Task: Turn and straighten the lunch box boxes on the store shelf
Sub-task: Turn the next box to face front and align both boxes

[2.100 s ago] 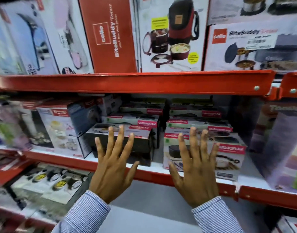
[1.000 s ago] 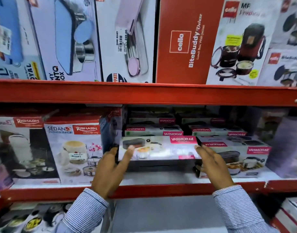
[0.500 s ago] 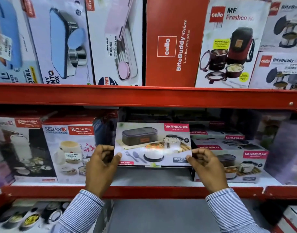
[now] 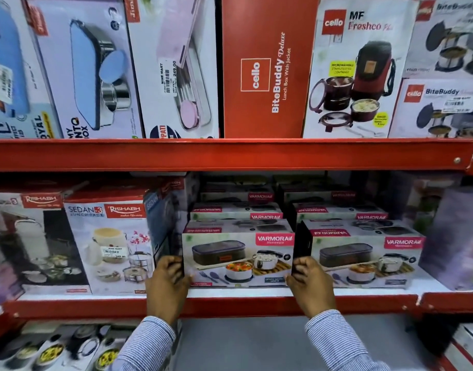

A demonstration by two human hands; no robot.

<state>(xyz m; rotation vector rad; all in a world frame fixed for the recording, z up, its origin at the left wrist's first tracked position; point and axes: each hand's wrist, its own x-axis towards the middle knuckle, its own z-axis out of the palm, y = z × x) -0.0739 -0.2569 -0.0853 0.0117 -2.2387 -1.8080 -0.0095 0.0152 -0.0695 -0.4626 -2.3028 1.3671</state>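
A Varmora lunch box box (image 4: pixel 238 259) stands on the middle red shelf (image 4: pixel 230 305) with its printed picture face toward me. My left hand (image 4: pixel 167 283) grips its left end and my right hand (image 4: pixel 309 285) grips its right end. A second Varmora box (image 4: pixel 363 259) stands just to the right, facing front, close beside the held one. More Varmora boxes (image 4: pixel 235 211) are stacked in rows behind both.
Rishabh Sedan boxes (image 4: pixel 106 245) stand left of my left hand. The upper shelf (image 4: pixel 230 153) carries Cello BiteBuddy boxes (image 4: pixel 264 68) and others. A purple box (image 4: pixel 455 236) sits at the far right. Lower shelf goods (image 4: pixel 56 349) show bottom left.
Both hands lifted the front Varmora box, turned its picture face toward me, then set it down on the shelf beside the right-hand box.
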